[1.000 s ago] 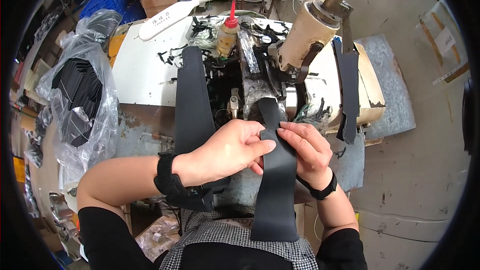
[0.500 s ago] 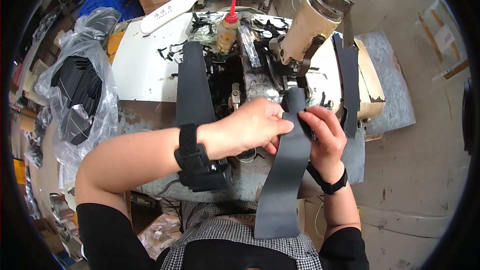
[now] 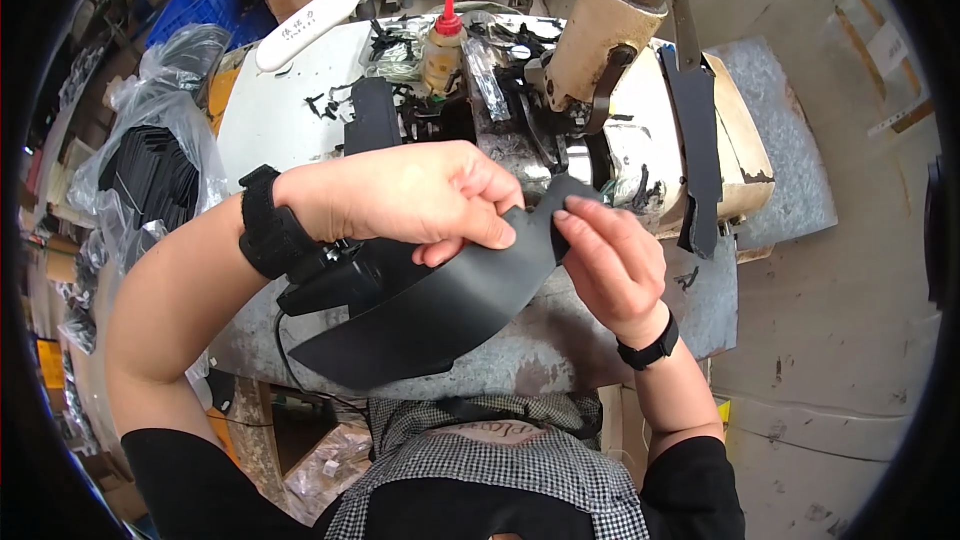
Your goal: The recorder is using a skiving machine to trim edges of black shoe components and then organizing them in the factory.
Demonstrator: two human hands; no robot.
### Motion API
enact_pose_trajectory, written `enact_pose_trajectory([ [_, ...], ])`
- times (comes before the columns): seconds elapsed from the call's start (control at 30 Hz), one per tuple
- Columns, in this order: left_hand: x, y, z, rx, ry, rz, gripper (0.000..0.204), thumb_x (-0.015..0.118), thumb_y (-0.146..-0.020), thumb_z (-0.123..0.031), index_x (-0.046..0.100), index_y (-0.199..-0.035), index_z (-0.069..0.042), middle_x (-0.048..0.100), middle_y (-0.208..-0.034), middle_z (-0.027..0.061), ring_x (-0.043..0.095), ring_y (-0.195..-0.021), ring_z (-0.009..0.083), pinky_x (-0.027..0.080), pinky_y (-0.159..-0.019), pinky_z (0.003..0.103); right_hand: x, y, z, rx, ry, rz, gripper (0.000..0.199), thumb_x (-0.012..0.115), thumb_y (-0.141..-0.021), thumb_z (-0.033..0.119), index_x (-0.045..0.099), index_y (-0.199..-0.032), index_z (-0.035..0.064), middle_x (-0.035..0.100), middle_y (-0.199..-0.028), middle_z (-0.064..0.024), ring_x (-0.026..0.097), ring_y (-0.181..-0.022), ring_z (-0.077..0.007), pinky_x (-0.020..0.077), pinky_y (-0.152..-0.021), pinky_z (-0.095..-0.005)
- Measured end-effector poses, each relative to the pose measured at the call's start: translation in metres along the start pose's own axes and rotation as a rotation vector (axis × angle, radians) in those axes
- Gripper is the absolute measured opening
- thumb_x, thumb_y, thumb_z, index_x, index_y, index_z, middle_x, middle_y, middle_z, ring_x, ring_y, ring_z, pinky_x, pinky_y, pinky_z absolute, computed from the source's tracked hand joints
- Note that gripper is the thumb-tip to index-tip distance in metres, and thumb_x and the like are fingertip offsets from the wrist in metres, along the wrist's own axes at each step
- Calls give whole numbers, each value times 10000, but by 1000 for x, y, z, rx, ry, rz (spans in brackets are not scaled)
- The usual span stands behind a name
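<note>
A dark, flexible leather-like panel (image 3: 440, 305) hangs between my hands, wide and curved at its lower left and narrow at its upper end. My left hand (image 3: 435, 195) pinches its upper edge between thumb and fingers. Close to the narrow end, my right hand (image 3: 615, 255) grips the panel with thumb and fingertips. That end is just in front of the metal working part (image 3: 577, 160) of a cream machine (image 3: 605, 35). Behind my left hand, another dark panel (image 3: 374, 120) lies partly hidden on the table.
A bottle with a red nozzle (image 3: 443, 55) stands among black scraps on the white tabletop (image 3: 270, 110). A white lamp (image 3: 320, 25) reaches over it. Long dark strips (image 3: 690, 150) lie right of the machine. At left, a plastic bag (image 3: 185, 50) holds stacked black pieces (image 3: 150, 180).
The panel's wide end has swung from hanging toward me to the left. My left hand has moved left and up, turning it; my right hand has shifted slightly left.
</note>
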State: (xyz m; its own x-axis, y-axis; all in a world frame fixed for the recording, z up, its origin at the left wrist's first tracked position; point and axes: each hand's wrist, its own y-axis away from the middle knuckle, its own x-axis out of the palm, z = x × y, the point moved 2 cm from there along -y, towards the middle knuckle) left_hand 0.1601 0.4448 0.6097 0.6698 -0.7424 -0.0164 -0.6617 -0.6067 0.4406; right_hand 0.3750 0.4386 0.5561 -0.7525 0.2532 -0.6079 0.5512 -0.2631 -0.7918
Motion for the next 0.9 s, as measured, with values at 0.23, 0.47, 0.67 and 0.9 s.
enact_pose_trajectory([
  [0.23,-22,-3,12,46,-373,-210,212,620,-911,-194,605,-776,-30,478,-600,-86,409,-547,0,338,-498,191,22,5,8,30,19,-23,314,692,-675,-31,642,-984,-58,634,-921,-155,603,-642,-217,500,-536,-291],
  [0.47,-40,-6,14,168,-547,-378,176,662,-866,-164,619,-781,-16,505,-604,-49,437,-572,30,368,-521,219,39,-5,9,88,44,-31,297,698,-692,-20,637,-981,-50,624,-896,-128,585,-637,-209,485,-534,-293],
  [0.67,-33,-32,8,502,-876,-522,123,662,-796,-108,602,-772,-3,551,-626,77,501,-549,180,412,-527,300,33,1,1,146,180,-31,281,696,-707,-28,641,-982,-44,624,-891,-131,594,-643,-226,490,-545,-300],
  [0.9,-18,-54,12,501,-908,-663,105,646,-774,-87,601,-749,4,597,-711,169,591,-679,355,476,-606,390,21,10,-9,155,185,47,281,714,-693,-31,643,-965,-39,619,-929,-132,591,-678,-236,499,-577,-322],
])
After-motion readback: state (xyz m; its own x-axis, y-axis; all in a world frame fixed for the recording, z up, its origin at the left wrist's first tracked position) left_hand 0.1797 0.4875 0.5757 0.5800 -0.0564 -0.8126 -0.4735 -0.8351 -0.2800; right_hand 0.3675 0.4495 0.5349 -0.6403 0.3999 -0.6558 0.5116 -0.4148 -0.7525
